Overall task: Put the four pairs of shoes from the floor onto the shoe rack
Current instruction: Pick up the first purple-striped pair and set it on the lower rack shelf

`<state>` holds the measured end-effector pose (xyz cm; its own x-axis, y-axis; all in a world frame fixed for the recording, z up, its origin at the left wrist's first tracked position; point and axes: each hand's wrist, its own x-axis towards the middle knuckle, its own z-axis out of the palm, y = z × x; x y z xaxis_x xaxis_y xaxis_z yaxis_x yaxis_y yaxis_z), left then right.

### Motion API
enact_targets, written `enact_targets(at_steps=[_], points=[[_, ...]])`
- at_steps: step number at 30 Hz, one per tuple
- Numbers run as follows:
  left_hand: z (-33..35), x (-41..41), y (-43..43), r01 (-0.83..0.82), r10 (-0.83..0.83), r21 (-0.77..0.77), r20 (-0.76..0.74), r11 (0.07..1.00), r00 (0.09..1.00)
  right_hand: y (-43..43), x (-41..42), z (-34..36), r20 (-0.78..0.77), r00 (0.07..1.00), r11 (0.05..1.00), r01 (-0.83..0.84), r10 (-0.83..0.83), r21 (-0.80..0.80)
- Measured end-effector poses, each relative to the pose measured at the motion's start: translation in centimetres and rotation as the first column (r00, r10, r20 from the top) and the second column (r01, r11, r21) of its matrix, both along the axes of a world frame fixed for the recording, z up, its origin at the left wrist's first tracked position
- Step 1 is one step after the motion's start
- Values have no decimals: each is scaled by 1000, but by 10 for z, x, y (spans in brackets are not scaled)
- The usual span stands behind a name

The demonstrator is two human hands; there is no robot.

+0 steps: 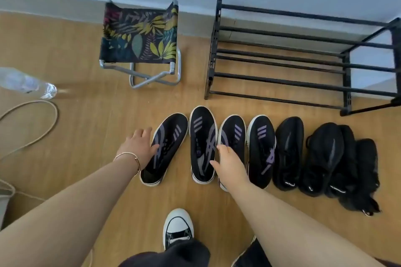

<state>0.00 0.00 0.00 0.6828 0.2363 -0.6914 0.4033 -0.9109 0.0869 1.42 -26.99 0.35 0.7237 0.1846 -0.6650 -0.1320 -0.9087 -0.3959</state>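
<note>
Several dark shoes stand in a row on the wooden floor. The leftmost black-and-purple shoe (168, 143) has my left hand (138, 145) resting on its left edge, fingers spread. The second shoe (201, 136) stands upright beside it. My right hand (231, 167) lies over the third black-and-purple shoe (233, 130), its thumb touching the second shoe. A fourth purple-striped shoe (261, 147) and all-black shoes (289, 151) (323, 156) follow to the right. The black metal shoe rack (282, 65) stands empty against the wall behind them.
A folding stool with a leaf-print seat (140, 34) stands left of the rack. A plastic bottle (26, 82) and a beige strap (39, 123) lie at the far left. My own black-and-white sneaker (178, 226) is on the floor below the row.
</note>
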Motion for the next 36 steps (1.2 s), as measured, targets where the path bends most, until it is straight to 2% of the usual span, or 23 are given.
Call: enact_targets(at_steps=[8, 15, 21, 29, 36], points=[[-83, -11, -6, -250, 250, -76, -2, 965, 968, 13, 1, -77, -90, 946, 950, 313, -311, 6], [-113, -22, -6, -482, 491, -119, 62, 868, 869, 27, 10, -98, -63, 872, 873, 487, -486, 5], [-121, -23, -14, -658, 689, -271, 29, 703, 724, 31, 14, -106, -80, 881, 881, 471, -467, 44], [-123, -24, -13, -714, 763, -335, 24, 615, 646, 30, 17, -110, -77, 855, 853, 517, -512, 75], [-121, -22, -2, -710, 754, -381, -47, 593, 655, 28, 15, -108, -42, 844, 834, 534, -534, 139]])
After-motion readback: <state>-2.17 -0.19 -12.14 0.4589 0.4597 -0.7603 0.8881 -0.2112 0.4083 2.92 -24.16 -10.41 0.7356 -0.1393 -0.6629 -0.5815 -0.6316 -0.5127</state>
